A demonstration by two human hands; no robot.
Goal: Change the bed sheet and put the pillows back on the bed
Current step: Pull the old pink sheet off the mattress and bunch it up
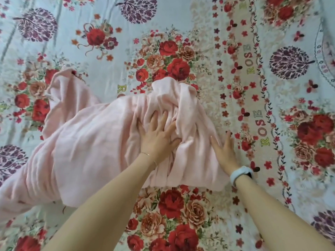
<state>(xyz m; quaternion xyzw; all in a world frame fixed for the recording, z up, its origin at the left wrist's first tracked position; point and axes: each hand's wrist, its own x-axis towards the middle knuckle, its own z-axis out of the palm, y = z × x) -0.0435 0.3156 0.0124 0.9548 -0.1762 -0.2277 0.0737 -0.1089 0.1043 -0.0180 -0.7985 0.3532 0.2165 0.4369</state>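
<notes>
A pale pink blanket (87,142) lies bunched and creased across the bed, stretching from the lower left to the middle. Under it the floral bed sheet (181,57), pale blue with red roses and the word ROSE, is spread flat over the whole view. My left hand (157,136) presses flat on the crumpled middle of the blanket with fingers spread. My right hand (224,151) lies flat with straight fingers on the blanket's right edge, a white watch on its wrist. No pillows are in view.
The sheet fills the frame on every side; no bed edge, wall or floor shows. The blanket's far corner (61,77) folds up at the upper left.
</notes>
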